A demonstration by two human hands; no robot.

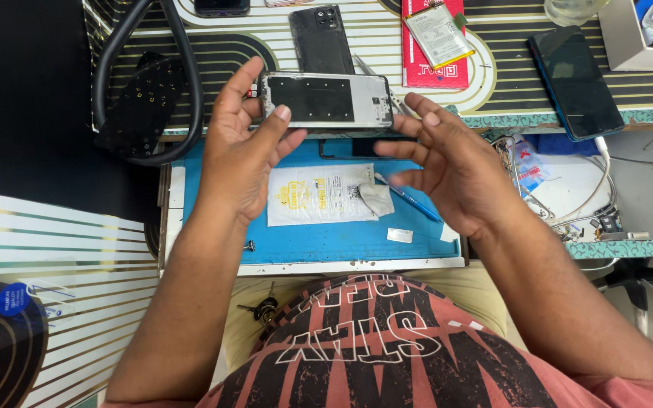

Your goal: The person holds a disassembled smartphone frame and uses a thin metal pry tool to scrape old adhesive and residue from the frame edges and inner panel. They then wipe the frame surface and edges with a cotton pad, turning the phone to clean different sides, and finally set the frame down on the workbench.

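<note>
Hidden, cropped or unclear items:

- Opened phone, upper centre: left end covered by the left hand; right end partly behind the fingertips of the right hand.
- Dark flat piece beneath it: mostly concealed; kind cannot be told.
- Dark phone, top edge: only the lower end shows.
- Clear container, upper right: cropped by the frame.
- White box, upper right corner: cropped; contents blurred.
- Blue pen, centre: upper end behind the right hand.
- Tangle of wires, right: small parts too fine to identify.
- Keys, lower centre: partly hidden below the tray edge.
</note>
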